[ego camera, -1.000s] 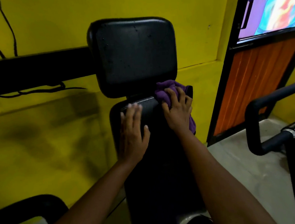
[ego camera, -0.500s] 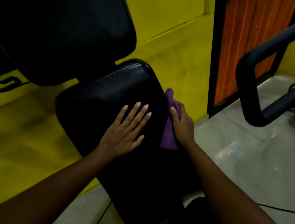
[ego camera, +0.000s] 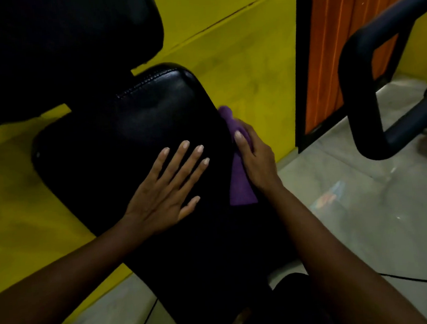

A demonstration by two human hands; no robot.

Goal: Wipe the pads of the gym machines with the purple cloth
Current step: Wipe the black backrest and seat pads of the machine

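Observation:
A long black back pad [ego camera: 133, 132] fills the middle of the view, with a black head pad [ego camera: 65, 45] above it at the upper left. My left hand [ego camera: 168, 188] lies flat on the back pad, fingers spread, holding nothing. My right hand [ego camera: 255, 158] grips the purple cloth [ego camera: 239, 185] and presses it against the pad's right side edge. Part of the cloth sticks out above my fingers and part hangs below my palm.
A yellow wall [ego camera: 237, 57] stands behind the machine. An orange slatted door panel [ego camera: 346, 44] in a black frame is at the upper right. A dark looped handle bar [ego camera: 363, 104] of another machine is at the right. Grey floor [ego camera: 364, 214] lies below.
My right hand slid the cloth from the top of the back pad down its right edge. My left hand moved lower on the pad. The view tilted downward and closer.

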